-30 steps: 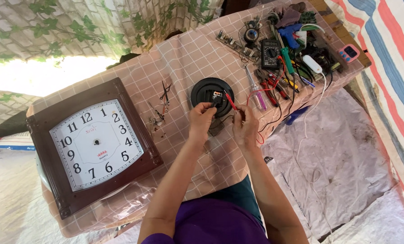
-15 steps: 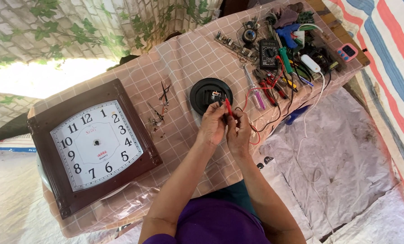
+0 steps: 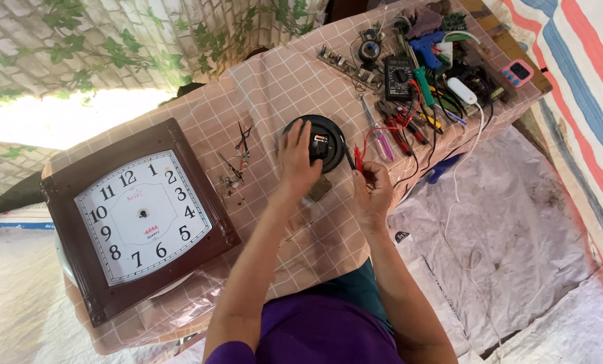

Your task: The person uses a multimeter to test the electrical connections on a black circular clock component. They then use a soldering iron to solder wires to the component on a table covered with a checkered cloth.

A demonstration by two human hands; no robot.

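Observation:
My left hand [image 3: 297, 160] lies on a round black disc [image 3: 328, 131] with a small black clock movement at its middle, fingers spread over its left side. My right hand [image 3: 373, 191] is beside the disc at its lower right and grips a red test probe [image 3: 358, 160] together with a black one; their leads run up to a black multimeter [image 3: 399, 77]. Loose black clock hands [image 3: 240, 141] lie left of the disc. A brown square wall clock [image 3: 139, 216] with a white dial and no hands lies at the left.
Pliers and screwdrivers [image 3: 399, 128], a blue glue gun [image 3: 428, 46], a circuit board strip [image 3: 345, 62], a white adapter [image 3: 462, 91] with its cable and a pink timer [image 3: 518, 73] crowd the table's far right. The pink checked tablecloth [image 3: 281, 81] covers the table.
My left hand has moved from near my right hand back onto the black disc. My right hand has pulled toward me and to the right, still holding the probes.

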